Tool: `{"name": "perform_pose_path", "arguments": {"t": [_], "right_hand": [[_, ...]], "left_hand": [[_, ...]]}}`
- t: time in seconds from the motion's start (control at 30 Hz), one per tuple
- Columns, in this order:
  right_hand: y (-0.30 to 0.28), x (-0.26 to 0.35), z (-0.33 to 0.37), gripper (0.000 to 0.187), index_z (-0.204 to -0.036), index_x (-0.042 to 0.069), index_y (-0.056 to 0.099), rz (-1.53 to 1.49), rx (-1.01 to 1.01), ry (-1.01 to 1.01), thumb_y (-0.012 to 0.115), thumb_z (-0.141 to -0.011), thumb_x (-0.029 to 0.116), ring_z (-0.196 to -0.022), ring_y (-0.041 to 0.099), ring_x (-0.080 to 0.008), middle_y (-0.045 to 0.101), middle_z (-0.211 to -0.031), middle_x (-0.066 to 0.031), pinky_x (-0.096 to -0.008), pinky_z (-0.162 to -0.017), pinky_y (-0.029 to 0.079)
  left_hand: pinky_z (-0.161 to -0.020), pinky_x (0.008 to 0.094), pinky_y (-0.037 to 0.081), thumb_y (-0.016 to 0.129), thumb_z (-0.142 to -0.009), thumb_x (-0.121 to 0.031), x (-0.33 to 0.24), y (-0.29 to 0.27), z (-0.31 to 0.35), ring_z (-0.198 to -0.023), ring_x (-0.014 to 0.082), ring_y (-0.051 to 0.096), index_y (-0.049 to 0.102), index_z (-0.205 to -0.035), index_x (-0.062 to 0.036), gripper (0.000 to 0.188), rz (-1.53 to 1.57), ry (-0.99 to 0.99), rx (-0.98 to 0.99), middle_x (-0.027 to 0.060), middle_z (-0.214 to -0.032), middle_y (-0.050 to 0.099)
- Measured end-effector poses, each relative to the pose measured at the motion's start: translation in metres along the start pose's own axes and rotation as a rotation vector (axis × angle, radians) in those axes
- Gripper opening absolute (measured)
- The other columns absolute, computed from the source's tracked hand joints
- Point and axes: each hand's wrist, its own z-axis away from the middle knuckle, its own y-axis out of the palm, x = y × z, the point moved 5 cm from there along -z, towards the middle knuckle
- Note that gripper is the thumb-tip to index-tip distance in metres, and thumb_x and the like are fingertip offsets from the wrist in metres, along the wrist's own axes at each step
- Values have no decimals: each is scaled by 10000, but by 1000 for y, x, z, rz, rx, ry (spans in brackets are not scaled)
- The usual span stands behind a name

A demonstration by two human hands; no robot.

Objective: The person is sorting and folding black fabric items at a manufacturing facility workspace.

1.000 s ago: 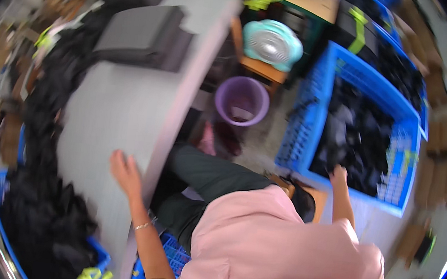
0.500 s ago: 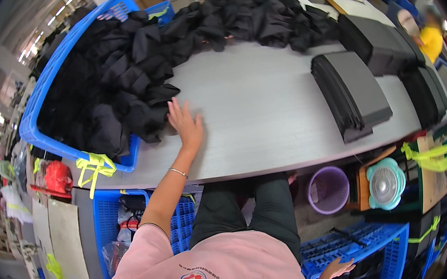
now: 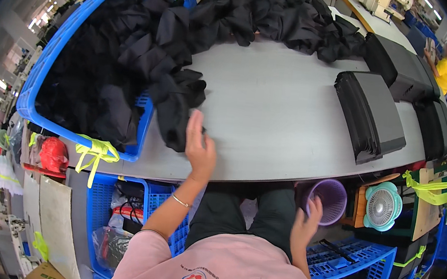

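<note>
My left hand [image 3: 199, 149] is over the grey table [image 3: 261, 99], its fingers stretched out beside a dangling bunch of black cloth pieces [image 3: 175, 101]. The fingertips lie against or very near that cloth. These pieces spill from a heap of black cloth [image 3: 97, 64] in a large blue plastic crate [image 3: 43, 76]. Below the table edge, my right hand [image 3: 306, 225] is raised above my right thigh with its fingers apart and nothing in them. In this view it overlaps the rim of a purple basket [image 3: 332, 204].
Stacks of folded black pieces [image 3: 372, 115] stand on the table's right side. More crumpled black cloth [image 3: 281, 22] lines the back edge. A turquoise fan [image 3: 383, 207] and blue crates [image 3: 352, 267] sit low down. A person in yellow [image 3: 446, 75] is at the far right.
My right hand has risen from beside the blue crate toward the purple basket. My left hand has shifted right, and some black cloth now lies farther out on the table. The view has turned slightly.
</note>
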Motion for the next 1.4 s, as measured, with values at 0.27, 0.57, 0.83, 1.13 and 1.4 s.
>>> {"name": "perform_pose_path", "arguments": {"t": [0.27, 0.57, 0.83, 1.13, 1.4], "right_hand": [[92, 117, -79, 732, -1450, 19, 412, -429, 163, -119, 751, -803, 54, -1218, 538, -311, 526, -1341, -180, -383, -1026, 438], [51, 111, -117, 365, -1006, 94, 704, 53, 19, -551, 648, -706, -106, -852, 591, -287, 628, -959, -76, -368, -797, 480], [48, 144, -54, 288, -1081, 1, 667, 92, -147, -756, 651, -794, -17, -916, 637, -307, 635, -1063, -140, -387, -812, 522], [126, -41, -88, 283, -1137, -21, 635, -116, 549, -508, 565, -862, -8, -898, 651, -127, 673, -1040, -110, -253, -785, 526], [122, 7, -64, 395, -1318, 11, 549, -887, 593, -117, 599, -941, 117, -1084, 597, -184, 584, -1287, -103, -246, -912, 493]], "left_hand": [[-1133, 360, 364, 472, -912, 144, -96, -2, 44, -1413, 212, 399, 440, -1456, 15, 560, 821, -308, 25, 111, -1537, 389], [-988, 361, 473, 762, -794, -35, -43, 19, 71, -1154, 249, 573, 614, -1303, -63, 531, 299, -285, 333, 109, -1356, 569], [-764, 362, 444, 711, -788, -13, -78, 55, 37, -870, 261, 604, 744, -1015, -89, 242, 328, 161, 364, 56, -912, 674], [-681, 339, 499, 746, -790, -36, -162, 30, 108, -764, 254, 633, 734, -944, -66, 157, 622, 133, 671, 89, -832, 664], [-651, 287, 493, 723, -823, 10, -152, 15, 136, -739, 201, 628, 726, -951, -21, 132, 648, -52, 665, 84, -841, 667]]}}
